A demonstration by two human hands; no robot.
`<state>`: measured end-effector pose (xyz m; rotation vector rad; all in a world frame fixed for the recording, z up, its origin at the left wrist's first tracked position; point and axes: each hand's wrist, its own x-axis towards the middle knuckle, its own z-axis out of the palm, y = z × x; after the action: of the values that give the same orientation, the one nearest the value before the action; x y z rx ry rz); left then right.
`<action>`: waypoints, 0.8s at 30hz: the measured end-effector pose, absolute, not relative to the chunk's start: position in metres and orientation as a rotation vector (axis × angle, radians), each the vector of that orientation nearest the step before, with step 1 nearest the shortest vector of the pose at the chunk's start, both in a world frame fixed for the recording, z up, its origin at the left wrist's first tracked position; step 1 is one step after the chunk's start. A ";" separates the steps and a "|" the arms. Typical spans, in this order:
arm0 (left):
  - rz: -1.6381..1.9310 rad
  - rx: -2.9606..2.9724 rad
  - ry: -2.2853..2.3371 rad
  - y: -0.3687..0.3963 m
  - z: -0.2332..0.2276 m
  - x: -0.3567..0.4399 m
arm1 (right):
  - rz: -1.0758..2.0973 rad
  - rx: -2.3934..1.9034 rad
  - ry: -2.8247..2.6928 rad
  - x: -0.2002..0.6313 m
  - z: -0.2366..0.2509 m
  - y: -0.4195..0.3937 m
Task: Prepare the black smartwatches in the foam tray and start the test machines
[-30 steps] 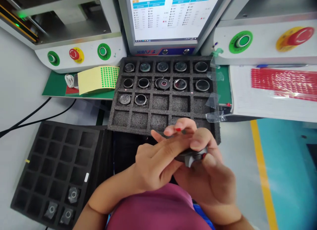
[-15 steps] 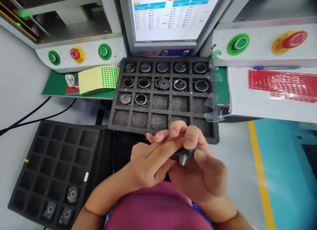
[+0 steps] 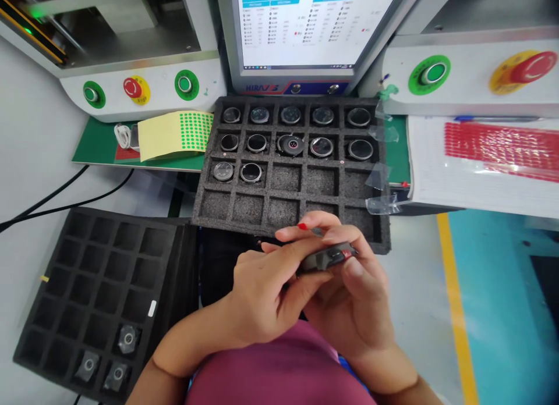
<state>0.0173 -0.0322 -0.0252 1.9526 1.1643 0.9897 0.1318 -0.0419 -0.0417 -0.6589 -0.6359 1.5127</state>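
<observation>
A dark watch case (image 3: 324, 259) is held between both hands in front of my body, just below the near edge of the foam tray. My left hand (image 3: 264, 294) pinches it from the left, thumb underneath and fingers across the top. Fingers of my right hand (image 3: 364, 294) close round its right end, the thumb against its side. A bit of red shows at that end of the case, and a small red patch (image 3: 302, 226) is on a right fingertip. The hands hide most of the case.
A grey foam tray (image 3: 222, 213) carries several round watches, one back up. Lower left, a black foam tray (image 3: 98, 300) has three wrapped pieces. Beyond are a monitor (image 3: 301, 38), machine buttons (image 3: 184, 85), a yellow sticker sheet (image 3: 161, 137) and red strips (image 3: 493, 149) on paper.
The watch case has been turned and raised slightly, so its side edge with the red bit now shows. My right fingers have shifted, and the view has moved a little.
</observation>
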 end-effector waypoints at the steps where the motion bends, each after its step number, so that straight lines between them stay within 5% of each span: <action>1: 0.985 1.986 1.175 -0.033 -0.025 0.018 | 1.510 -0.648 -0.624 0.130 -0.042 -0.042; 16: 0.868 2.362 1.633 -0.051 0.001 0.054 | 1.718 -0.605 -0.319 0.139 -0.038 -0.042; 24: 0.885 2.421 1.303 -0.032 -0.020 0.041 | 1.605 -0.650 -0.053 0.135 -0.038 -0.041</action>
<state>0.0405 -0.0315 -0.0196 2.4214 1.3034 0.8854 0.1347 -0.0406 -0.0381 -0.6504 -0.0535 1.6050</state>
